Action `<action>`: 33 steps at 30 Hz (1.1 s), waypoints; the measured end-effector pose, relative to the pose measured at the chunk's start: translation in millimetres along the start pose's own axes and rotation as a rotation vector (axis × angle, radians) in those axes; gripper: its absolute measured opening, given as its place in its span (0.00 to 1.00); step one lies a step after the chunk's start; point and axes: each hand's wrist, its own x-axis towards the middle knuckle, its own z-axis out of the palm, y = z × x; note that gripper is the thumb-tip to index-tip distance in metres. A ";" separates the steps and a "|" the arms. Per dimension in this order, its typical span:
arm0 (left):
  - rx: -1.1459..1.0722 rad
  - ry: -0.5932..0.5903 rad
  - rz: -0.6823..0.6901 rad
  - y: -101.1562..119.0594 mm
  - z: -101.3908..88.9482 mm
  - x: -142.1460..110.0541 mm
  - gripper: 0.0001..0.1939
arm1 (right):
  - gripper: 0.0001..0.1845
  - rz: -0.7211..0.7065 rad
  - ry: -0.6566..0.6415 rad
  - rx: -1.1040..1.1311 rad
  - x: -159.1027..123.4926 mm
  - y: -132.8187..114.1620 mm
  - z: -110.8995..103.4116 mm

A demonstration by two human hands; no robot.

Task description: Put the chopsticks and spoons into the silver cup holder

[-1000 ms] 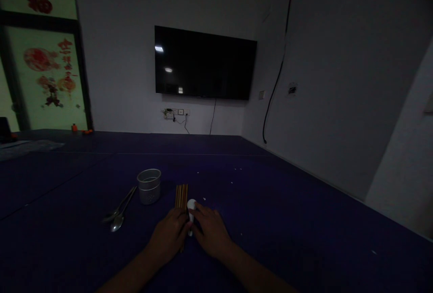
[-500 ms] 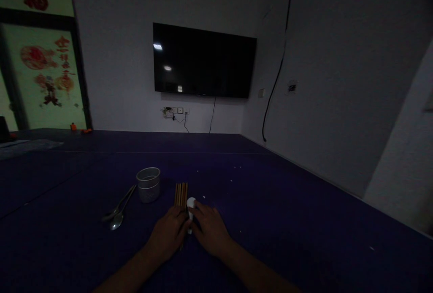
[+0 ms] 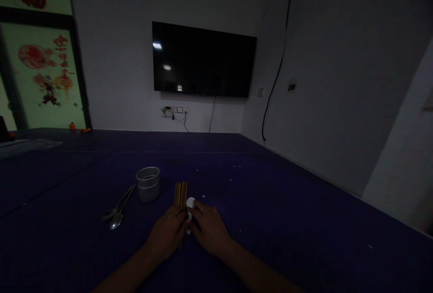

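Several wooden chopsticks (image 3: 180, 191) lie side by side on the dark blue surface, tips pointing away from me. My left hand (image 3: 168, 232) is closed over their middle, hiding much of them. Just to their right is a white spoon (image 3: 190, 202), its round end away from me and its handle partly covered. My right hand (image 3: 210, 230) is closed on this spoon, thumb and fingertips against it. The two hands nearly meet at the thumbs. Left of the chopsticks stands a metal cup (image 3: 148, 185), upright. Beside it, two metal spoons (image 3: 117, 220) lie with handles together near the cup.
The wide dark blue surface (image 3: 287, 202) stretches to the walls, with small white scraps (image 3: 203, 196) scattered on it. A clear plastic sheet (image 3: 30, 146) and small orange objects (image 3: 85, 131) lie far left. A black television (image 3: 204, 60) hangs ahead; a dark cable (image 3: 274, 94) hangs at right.
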 end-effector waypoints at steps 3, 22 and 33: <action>0.000 0.005 0.002 -0.8 0.6 0.3 0.15 | 0.22 0.003 -0.001 0.004 -0.1 0.0 0.0; -0.029 0.045 -0.012 1.5 0.6 -0.4 0.15 | 0.23 0.031 -0.028 0.029 0.0 -2.1 -3.2; -0.042 0.033 -0.008 1.9 -0.6 -0.1 0.15 | 0.24 0.023 0.001 0.031 -0.6 -1.4 -1.7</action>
